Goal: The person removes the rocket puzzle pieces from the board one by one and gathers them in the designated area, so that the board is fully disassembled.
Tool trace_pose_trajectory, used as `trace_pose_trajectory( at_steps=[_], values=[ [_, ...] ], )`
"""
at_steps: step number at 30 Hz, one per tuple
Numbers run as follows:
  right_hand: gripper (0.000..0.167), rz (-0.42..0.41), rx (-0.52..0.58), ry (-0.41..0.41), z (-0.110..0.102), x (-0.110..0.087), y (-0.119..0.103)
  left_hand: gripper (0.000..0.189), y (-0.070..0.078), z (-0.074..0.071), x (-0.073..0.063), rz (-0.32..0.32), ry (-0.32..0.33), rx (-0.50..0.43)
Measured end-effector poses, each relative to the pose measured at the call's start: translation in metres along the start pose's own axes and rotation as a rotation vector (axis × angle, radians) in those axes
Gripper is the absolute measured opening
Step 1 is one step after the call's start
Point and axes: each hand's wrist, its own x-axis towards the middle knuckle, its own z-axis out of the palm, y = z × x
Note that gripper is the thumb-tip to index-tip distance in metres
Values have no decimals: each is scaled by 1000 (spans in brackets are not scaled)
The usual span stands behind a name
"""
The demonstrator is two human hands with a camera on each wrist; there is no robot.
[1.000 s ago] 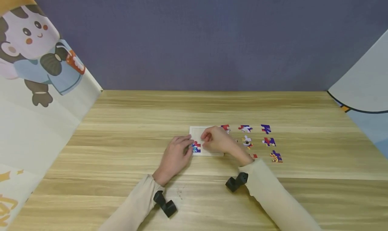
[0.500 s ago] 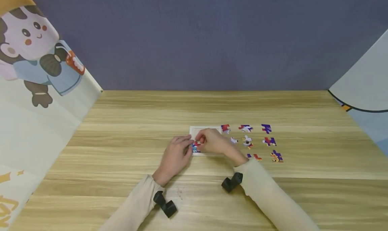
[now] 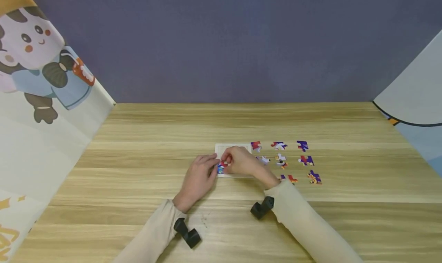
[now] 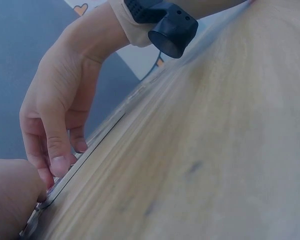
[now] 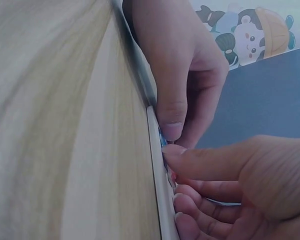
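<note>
A white puzzle tray [image 3: 216, 148] lies on the wooden table. In its lower left corner is a red and blue jigsaw piece [image 3: 220, 168], partly covered by fingers. My left hand [image 3: 197, 178] rests at the tray's left edge, its fingers loosely bent and its thumb tip at the piece. From the right, my right hand [image 3: 243, 163] reaches over the tray and pinches the piece at its right side between thumb and finger. The right wrist view shows both thumbs close together at the tray [image 5: 162, 210], with a bit of red [image 5: 173, 176] beside the right thumb.
Several loose jigsaw pieces lie in rough rows right of the tray, among them a purple piece [image 3: 302, 146], a red and purple piece [image 3: 306, 160] and a purple and yellow piece [image 3: 314, 177]. A dark blue panel [image 3: 241, 44] stands behind the table [image 3: 155, 128].
My right hand has moved left and slightly down across the tray to the jigsaw piece, uncovering loose pieces on the right. My left hand has stayed nearly still.
</note>
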Motion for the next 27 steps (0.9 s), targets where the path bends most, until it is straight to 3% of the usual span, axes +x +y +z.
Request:
trace_pose_trajectory(
  at_steps=[27],
  values=[
    [16,-71,25,82,2,-1,-1,20,1,0,0,4,9,-4]
  ],
)
